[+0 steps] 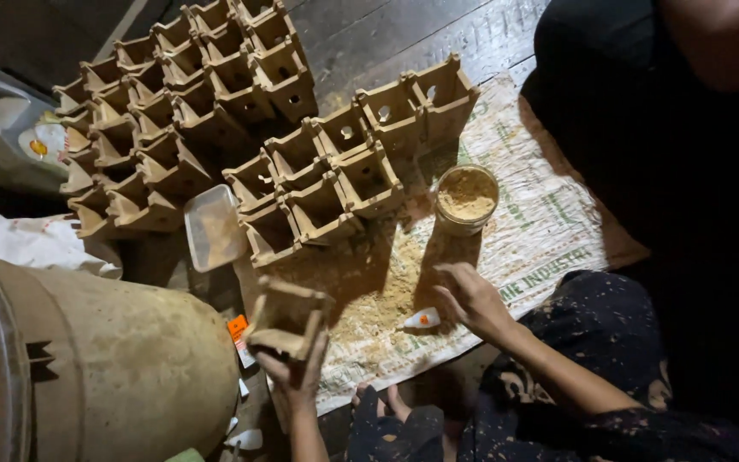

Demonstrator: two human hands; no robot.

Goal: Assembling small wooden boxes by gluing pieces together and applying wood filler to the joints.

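Two hands: left hand (294,370) fingers grip a wooden box (287,319) (tilted); right hand (470,297) fingers open

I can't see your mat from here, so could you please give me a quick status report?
Left hand holds a square brown pot. Right hand open, beside small white bottle. Loose sawdust between them on woven mat.

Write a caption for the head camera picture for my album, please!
Left hand holds up a small wooden box; right hand reaches beside a little white bottle.
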